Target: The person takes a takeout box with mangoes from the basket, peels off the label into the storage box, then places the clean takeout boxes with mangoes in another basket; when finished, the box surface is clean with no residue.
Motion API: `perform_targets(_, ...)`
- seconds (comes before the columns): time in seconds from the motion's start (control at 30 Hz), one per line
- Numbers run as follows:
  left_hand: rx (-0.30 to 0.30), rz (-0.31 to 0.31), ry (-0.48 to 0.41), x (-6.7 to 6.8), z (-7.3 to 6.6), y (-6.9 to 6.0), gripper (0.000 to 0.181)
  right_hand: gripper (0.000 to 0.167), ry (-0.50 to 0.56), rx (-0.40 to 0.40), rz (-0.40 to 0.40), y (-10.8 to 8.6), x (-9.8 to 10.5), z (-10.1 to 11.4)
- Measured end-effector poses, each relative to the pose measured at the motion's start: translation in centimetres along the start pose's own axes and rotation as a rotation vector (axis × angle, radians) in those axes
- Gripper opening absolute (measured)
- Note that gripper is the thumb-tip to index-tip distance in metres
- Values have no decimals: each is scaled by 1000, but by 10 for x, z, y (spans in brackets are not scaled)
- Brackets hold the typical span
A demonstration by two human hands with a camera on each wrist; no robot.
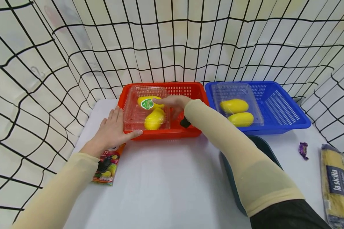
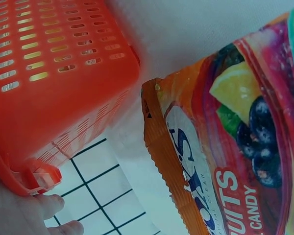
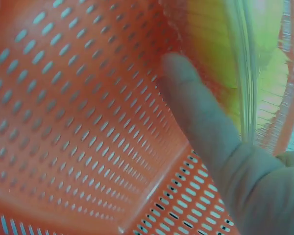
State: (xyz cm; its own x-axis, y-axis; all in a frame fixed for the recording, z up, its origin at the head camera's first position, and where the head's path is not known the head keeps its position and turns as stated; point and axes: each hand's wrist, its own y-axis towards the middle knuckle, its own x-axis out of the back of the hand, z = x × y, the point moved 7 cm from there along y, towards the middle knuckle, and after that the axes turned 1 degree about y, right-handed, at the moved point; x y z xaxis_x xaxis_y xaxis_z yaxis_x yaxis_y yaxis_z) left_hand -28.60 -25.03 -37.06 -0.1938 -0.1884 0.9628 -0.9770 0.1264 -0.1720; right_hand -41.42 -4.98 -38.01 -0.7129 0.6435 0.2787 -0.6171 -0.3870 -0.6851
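A clear plastic box (image 1: 133, 108) with yellow mango-like fruits (image 1: 154, 119) and a round green label (image 1: 147, 104) lies in the left part of the red basket (image 1: 172, 133). My right hand (image 1: 176, 102) holds the box at its right edge. In the right wrist view one finger (image 3: 201, 115) runs along the box's side, inside the basket. My left hand (image 1: 110, 130), fingers spread and straight, rests at the basket's left front corner. Beneath that wrist lies a fruit candy bag (image 1: 107, 168), seen close up in the left wrist view.
Right of the red basket stands a blue basket (image 1: 283, 106) with a similar clear box (image 1: 253, 105) of yellow fruits. A dark green tray (image 1: 232, 181) is partly hidden under my right arm. A purple-wrapped candy (image 1: 303, 150) and a pasta pack (image 1: 336, 184) lie at right. Black netting surrounds the table.
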Motion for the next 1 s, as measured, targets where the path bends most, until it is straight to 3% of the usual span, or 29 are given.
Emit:
perform_targets(0.17, 10, 12, 11, -1, -1, -2, 128, 92, 250, 49, 20, -4, 1, 5)
perform_targets(0.3, 6, 13, 13, -1, -3, -1, 129, 99, 322, 76, -11, -10, 3, 9)
perform_targets(0.53, -3, 25, 24, -1, -3, 1, 129, 118, 260, 134, -54, -18, 0, 11)
perform_targets(0.73, -9, 35, 27, -2, -2, 1, 130, 116, 193, 248, -78, -25, -1, 19)
perform_targets(1.0, -16, 31, 37, -1, -3, 1, 129, 121, 105, 301, -84, -35, -4, 27)
